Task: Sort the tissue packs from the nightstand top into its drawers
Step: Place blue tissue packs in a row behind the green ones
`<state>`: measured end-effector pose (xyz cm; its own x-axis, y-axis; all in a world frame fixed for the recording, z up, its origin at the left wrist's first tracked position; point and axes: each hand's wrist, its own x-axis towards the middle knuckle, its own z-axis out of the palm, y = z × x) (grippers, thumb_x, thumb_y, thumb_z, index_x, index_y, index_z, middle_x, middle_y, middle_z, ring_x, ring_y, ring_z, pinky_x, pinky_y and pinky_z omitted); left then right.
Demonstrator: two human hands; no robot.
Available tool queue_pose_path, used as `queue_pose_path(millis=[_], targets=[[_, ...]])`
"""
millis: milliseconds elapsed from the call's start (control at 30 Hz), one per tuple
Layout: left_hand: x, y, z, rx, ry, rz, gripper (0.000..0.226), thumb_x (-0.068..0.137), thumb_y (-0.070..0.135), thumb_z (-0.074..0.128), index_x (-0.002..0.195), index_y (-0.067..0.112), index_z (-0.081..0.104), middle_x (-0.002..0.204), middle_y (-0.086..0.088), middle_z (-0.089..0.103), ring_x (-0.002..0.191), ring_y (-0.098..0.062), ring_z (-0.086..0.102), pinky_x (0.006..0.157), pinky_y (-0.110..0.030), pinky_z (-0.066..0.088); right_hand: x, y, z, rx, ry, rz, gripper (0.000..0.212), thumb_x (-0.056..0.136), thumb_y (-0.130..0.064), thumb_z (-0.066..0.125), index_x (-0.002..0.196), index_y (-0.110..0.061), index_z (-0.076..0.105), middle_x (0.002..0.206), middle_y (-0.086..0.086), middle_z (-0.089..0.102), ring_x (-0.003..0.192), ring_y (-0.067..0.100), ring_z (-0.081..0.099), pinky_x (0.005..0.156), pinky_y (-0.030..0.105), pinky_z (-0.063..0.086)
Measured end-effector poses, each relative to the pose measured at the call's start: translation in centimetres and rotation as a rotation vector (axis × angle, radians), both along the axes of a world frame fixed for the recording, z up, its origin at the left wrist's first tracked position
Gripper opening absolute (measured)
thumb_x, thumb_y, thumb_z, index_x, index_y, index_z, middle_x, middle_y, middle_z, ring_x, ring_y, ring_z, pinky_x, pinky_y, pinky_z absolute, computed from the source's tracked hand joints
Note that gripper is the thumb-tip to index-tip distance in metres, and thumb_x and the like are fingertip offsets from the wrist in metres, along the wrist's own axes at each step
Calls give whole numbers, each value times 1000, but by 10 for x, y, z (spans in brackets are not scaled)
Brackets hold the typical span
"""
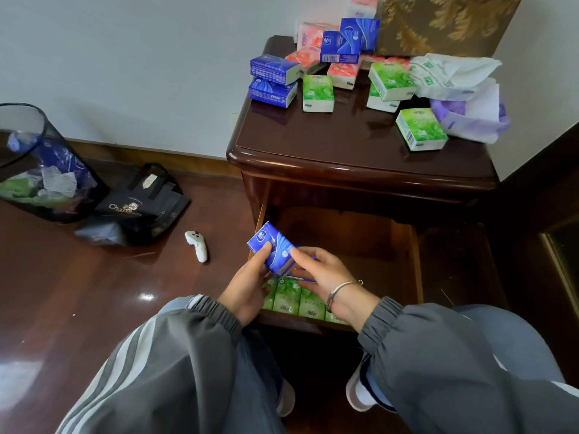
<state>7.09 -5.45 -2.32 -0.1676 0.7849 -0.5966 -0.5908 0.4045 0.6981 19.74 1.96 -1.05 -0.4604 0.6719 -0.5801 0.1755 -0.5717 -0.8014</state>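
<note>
Head view shows a glossy blue pack [272, 249], tilted, held over the open drawer [418, 270]'s left front corner: the left hand [247, 285] has its grip closed on the pack's lower left edge, and the right hand [326, 278] pinches its right end. Green packs [294, 297] line the drawer's front wall, while the dark back and right stay bare. More blue, green and pink packs crowd the nightstand [344, 142] surface's rear, leaving its front strip free.

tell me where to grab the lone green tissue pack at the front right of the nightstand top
Take the green pack across its two long sides, hand coming down from above. It lies flat, broad face up, with bare wood in front and on its left; the purple wrapper crowds its right.
</note>
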Motion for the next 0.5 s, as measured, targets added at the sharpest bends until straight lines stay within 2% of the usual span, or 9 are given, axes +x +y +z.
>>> queue_pose_path(millis=[33, 100, 167, 267, 333, 400, 500], targets=[[0, 0, 0, 7, -6, 1, 49, 94, 49, 45, 127, 17, 60, 119, -4, 68, 103, -13, 64, 82, -26, 46, 1, 1, 0, 9, 27, -15, 20, 84, -28, 67, 101, -19, 61, 93, 0, 68, 85, 15, 66, 77, 27, 50], [1, 1, 0, 16, -26, 19, 46, 95, 49, 43, 127, 20, 59, 118, 1, 69, 100, -10, 62, 82, -28, 41, 4, 3, 0, 29, 53, -6, 20, 84, -22, 67, 103, -19, 60, 93, 0, 68, 84, 15, 65, 74, 26, 49], [2, 2, 0, 23, -70, 31, 42, 96, 47, 42, 124, 21, 60, 110, 3, 71, 89, -7, 62, 75, -25, 40, 8, 5, -2, 71, 30, 34, 16, 85, -17, 66, 99, -22, 61, 92, -2, 69, 84, 14, 65, 70, 26, 46], [2, 5, -1, 19, -119, 58, 31, 97, 39, 43, 114, 18, 60, 88, 3, 72, 68, -6, 63, 62, -20, 45, 13, 9, -5, 155, -56, 10, 7, 88, -21, 62, 94, -23, 62, 91, -2, 70, 85, 12, 64, 68, 24, 46], [0, 6, -2, 29, -131, 111, 24, 98, 30, 45, 110, 16, 60, 92, -2, 71, 69, -9, 66, 59, -19, 50, 15, 15, -7, 140, -62, -88, 2, 90, -20, 60, 90, -21, 61, 93, 2, 69, 89, 18, 64, 75, 33, 49], [-4, 5, -5, 41, -119, 172, 17, 98, 23, 47, 104, 16, 60, 98, -6, 69, 74, -13, 67, 61, -20, 53, 18, 20, -7, 104, -35, -148, 7, 91, -16, 56, 87, -22, 58, 90, 4, 67, 85, 20, 63, 76, 35, 48], [-9, 4, -8, 40, -97, 207, 14, 98, 21, 47, 99, 16, 60, 100, -8, 68, 78, -15, 66, 74, -27, 49, 23, 26, -4, 29, 35, -176, 10, 93, -15, 54, 87, -22, 56, 83, 2, 67, 74, 16, 64, 65, 28, 49]])
